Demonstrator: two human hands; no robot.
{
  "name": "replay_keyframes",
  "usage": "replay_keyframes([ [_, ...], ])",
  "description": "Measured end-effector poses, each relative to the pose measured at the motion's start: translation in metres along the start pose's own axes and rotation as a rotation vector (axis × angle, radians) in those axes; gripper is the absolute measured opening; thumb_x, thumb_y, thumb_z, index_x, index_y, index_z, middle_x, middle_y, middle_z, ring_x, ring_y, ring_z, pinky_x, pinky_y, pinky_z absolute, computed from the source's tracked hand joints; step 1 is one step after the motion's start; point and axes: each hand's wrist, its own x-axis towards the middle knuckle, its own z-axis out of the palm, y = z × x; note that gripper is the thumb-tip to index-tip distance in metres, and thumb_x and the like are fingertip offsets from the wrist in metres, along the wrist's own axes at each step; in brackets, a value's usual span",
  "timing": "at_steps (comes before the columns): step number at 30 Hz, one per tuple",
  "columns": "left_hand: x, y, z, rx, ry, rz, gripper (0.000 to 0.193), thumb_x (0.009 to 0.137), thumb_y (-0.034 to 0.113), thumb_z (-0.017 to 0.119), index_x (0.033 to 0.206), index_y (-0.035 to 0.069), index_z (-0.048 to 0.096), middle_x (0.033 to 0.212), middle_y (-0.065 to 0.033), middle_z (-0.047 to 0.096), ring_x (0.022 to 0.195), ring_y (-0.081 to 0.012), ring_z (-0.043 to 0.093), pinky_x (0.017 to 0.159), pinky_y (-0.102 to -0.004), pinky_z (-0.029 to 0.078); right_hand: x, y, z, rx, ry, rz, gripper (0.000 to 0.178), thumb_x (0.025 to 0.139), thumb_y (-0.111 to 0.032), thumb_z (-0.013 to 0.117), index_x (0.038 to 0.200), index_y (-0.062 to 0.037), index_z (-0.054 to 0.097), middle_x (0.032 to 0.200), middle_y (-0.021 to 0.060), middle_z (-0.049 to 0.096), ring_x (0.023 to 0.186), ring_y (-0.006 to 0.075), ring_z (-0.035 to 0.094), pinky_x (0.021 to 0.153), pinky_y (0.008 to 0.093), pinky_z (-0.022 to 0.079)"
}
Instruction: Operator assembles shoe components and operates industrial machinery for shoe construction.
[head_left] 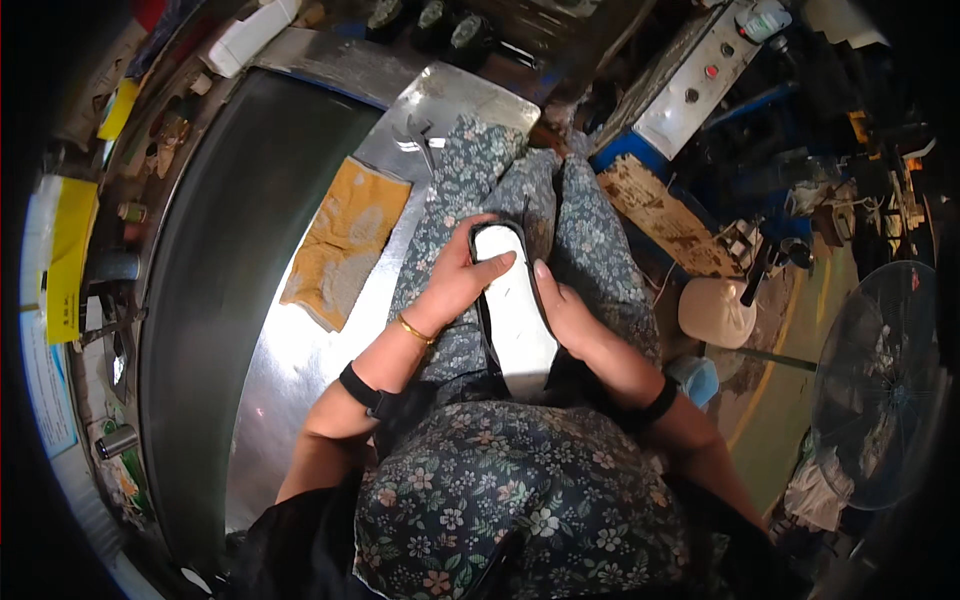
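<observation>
Over my lap lies a shoe upper (pixel 480 331) in black, fitted round a shoe last with its white underside (pixel 515 310) facing up. My left hand (pixel 465 272) is wrapped round the far left side of the shoe, its thumb pressed on the white face. Along the right edge, my right hand (pixel 565 305) grips the same shoe with its thumb pointing away from me. The fingers of both hands are partly hidden beneath it. A floral apron (pixel 520 490) and floral cloth (pixel 610 240) cover my body and legs under the work.
A dark conveyor belt (pixel 190 320) runs along the left. Beside it, a metal tray (pixel 285 385) carries an orange-brown cloth (pixel 350 240) and a metal hand tool (pixel 422 140). To the right are a control box (pixel 690 90), a beige round-topped object (pixel 716 312), a blue bucket (pixel 695 380) and a large fan (pixel 890 385).
</observation>
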Motion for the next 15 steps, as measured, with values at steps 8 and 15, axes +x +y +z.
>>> replay_keyframes([
  [8, 0.029, 0.0, -0.012, 0.034, -0.062, -0.024, 0.054, 0.092, 0.009, 0.069, 0.135, 0.0, 0.04, 0.11, -0.0055, 0.062, 0.099, -0.0101, 0.057, 0.086, -0.0268, 0.05, 0.016, -0.025, -0.007, -1.208, 0.285, -0.57, 0.038, 0.101, -0.03, 0.048, 0.086, 0.003, 0.061, 0.075, 0.0174, 0.067, 0.067, 0.0348, 0.068, 0.064, 0.0418, 0.056],
  [15, 0.019, 0.012, -0.002, 0.16, -0.081, -0.054, 0.054, 0.092, 0.008, 0.068, 0.138, 0.003, 0.04, 0.109, -0.0047, 0.061, 0.099, -0.0112, 0.057, 0.087, -0.0261, 0.049, -0.035, -0.005, 0.0, -0.72, 0.088, -0.204, 0.051, 0.103, -0.027, 0.044, 0.138, 0.0083, 0.037, 0.098, 0.0356, 0.063, 0.088, 0.0499, 0.063, 0.081, 0.0508, 0.051],
])
